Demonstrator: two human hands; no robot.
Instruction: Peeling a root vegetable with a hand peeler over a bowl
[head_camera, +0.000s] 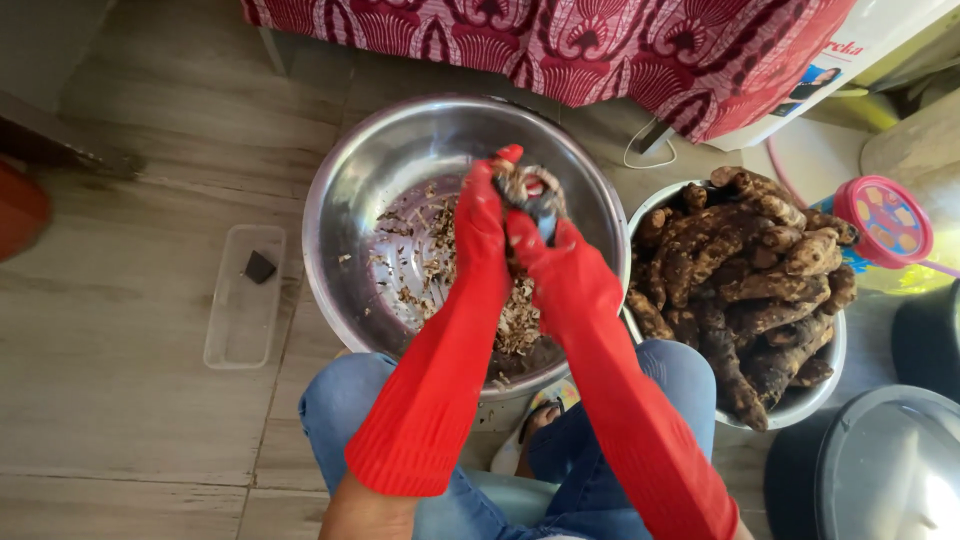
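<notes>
Mid-peel: left hand (482, 225) grips a knobbly root (520, 185), right hand (550, 250) clamps the peeler (543, 208) over the steel bowl (345, 200); next stroke probably needs rotating the root

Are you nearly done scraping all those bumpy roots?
Not nearly. Some peelings already lie in the steel bowl. The left hand and right hand, in red gloves, grip one root over it. The second bowl is heaped with unpeeled roots.
</notes>
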